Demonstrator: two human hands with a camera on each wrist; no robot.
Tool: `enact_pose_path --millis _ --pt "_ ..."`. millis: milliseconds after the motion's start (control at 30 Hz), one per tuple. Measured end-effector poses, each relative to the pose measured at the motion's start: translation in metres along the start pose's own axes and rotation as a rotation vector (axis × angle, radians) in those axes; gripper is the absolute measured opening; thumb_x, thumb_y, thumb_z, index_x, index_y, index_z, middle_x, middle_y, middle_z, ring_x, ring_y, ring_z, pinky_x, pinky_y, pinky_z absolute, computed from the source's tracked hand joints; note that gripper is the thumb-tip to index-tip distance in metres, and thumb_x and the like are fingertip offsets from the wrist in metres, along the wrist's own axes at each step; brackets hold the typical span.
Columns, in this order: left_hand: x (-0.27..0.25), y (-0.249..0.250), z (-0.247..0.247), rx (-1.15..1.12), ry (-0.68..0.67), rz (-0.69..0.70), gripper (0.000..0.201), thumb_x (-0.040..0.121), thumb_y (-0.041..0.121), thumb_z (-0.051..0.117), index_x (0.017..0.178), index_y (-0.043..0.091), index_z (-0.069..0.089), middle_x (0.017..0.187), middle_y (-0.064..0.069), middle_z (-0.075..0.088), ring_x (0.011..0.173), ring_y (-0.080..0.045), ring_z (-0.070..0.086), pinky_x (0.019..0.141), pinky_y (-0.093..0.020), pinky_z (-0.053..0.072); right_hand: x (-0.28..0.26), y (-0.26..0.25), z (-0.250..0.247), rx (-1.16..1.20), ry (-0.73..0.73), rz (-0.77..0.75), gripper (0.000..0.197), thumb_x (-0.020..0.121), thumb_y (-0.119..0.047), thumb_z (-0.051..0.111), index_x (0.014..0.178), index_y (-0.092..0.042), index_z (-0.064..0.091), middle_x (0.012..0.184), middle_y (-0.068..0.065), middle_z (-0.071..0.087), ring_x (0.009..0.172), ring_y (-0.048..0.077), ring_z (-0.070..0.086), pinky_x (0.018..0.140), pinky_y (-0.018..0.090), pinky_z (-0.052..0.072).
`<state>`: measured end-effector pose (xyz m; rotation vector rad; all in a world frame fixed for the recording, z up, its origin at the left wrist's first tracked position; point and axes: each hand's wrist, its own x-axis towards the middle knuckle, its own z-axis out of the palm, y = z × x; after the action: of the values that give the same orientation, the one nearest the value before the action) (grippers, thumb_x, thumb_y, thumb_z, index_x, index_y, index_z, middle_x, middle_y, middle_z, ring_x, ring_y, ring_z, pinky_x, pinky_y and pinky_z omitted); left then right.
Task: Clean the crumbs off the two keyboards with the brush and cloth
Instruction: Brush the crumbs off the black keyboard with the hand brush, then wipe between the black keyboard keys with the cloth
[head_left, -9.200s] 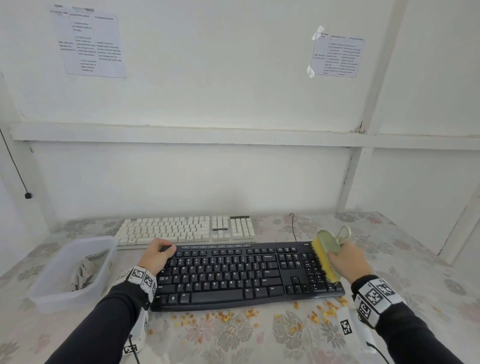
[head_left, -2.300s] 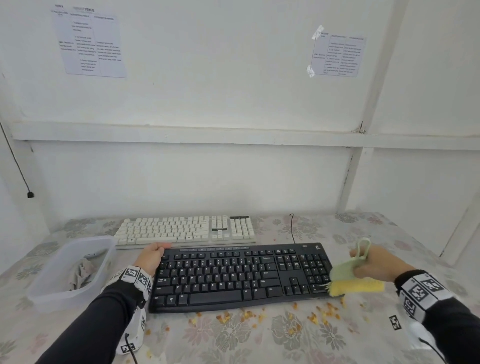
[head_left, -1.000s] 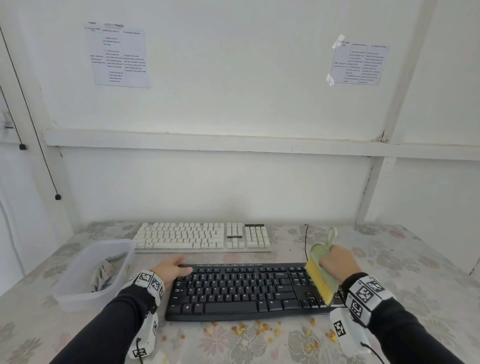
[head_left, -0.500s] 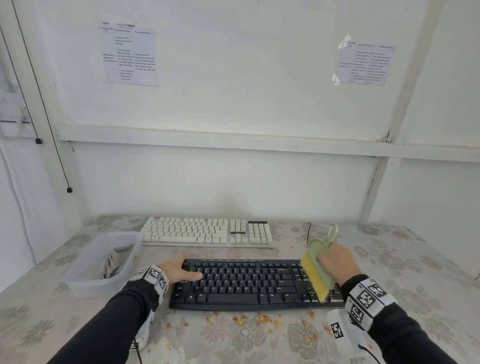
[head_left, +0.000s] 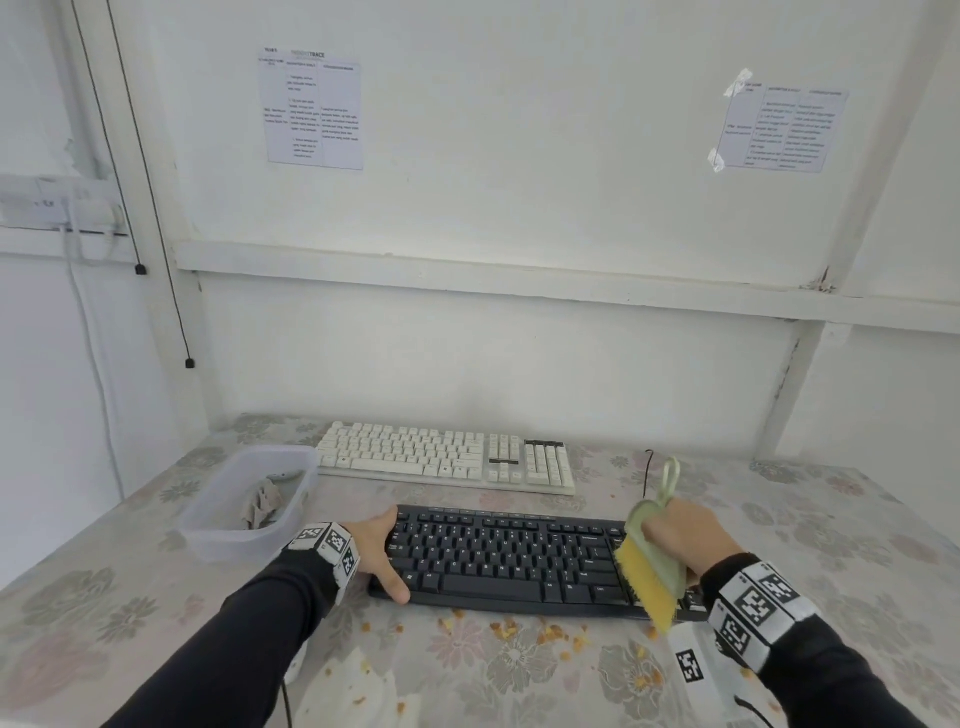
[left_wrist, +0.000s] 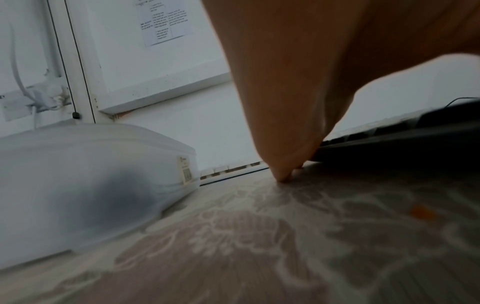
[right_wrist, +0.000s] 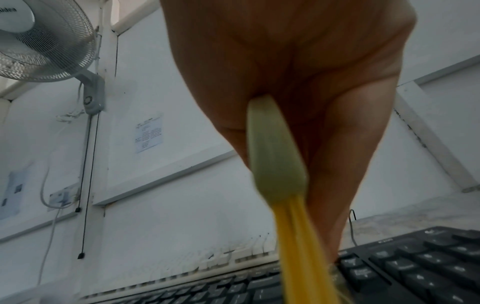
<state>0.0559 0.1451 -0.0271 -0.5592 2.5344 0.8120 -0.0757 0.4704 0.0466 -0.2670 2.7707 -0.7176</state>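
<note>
The black keyboard (head_left: 519, 564) lies near me, and the white keyboard (head_left: 441, 457) sits behind it by the wall. My right hand (head_left: 685, 535) grips a pale green brush (head_left: 657, 551). Its yellow bristles (head_left: 644, 587) are down on the right part of the black keyboard (right_wrist: 415, 273). My left hand (head_left: 376, 551) holds that keyboard's left end, thumb at the front corner. In the left wrist view its fingers (left_wrist: 281, 160) reach down to the table beside the black keyboard (left_wrist: 402, 142). Orange crumbs (head_left: 519, 631) lie on the cloth-covered table in front. A grey cloth (head_left: 262, 506) lies in the tub.
A clear plastic tub (head_left: 244, 535) stands on the table left of the keyboards, close to my left wrist. The floral tablecloth (head_left: 857, 519) runs on to the right. A thin black cable (head_left: 647, 473) rises behind the brush. A white wall closes the back.
The brush, off the keyboard's right end 2.3 s ago, is back on its right part and has moved toward the front edge. My left thumb has slid to the front corner.
</note>
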Motion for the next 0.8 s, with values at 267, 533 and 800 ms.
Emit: enact_pose_path --millis 267,533,800 --pt "-0.014 -0.009 -0.027 -0.143 0.088 0.045 0.09 0.077 0.025 0.075 0.147 0.007 0.02 0.15 -0.007 0.033 0.139 -0.021 0.03 0.116 -0.036 0.024 -0.015 -0.071 0.019 0.209 0.141 -0.202 0.03 0.098 -0.025 0.035 0.077 -0.007 0.046 0.066 0.003 0.051 0.056 0.012 0.048 0.048 0.02 0.037" --pt "-0.062 -0.096 -0.099 -0.281 0.489 0.029 0.103 0.072 0.027 0.079 0.149 0.012 0.013 0.156 -0.004 0.016 0.144 -0.02 0.017 0.114 -0.032 0.02 -0.039 -0.207 0.082 0.308 0.107 -0.392 0.028 0.093 -0.013 0.047 0.115 0.004 0.046 0.082 0.005 0.056 0.061 0.012 0.05 0.048 0.018 0.044" --pt "-0.078 -0.19 -0.104 -0.183 0.326 -0.08 0.166 0.004 0.077 0.071 0.145 0.008 0.017 0.151 -0.005 0.027 0.14 -0.022 0.027 0.108 -0.03 0.03 -0.056 -0.324 0.176 0.375 -0.061 -0.471 0.033 0.088 -0.01 0.052 0.117 0.001 0.044 0.101 0.011 0.057 0.08 0.023 0.06 0.055 0.025 0.055"
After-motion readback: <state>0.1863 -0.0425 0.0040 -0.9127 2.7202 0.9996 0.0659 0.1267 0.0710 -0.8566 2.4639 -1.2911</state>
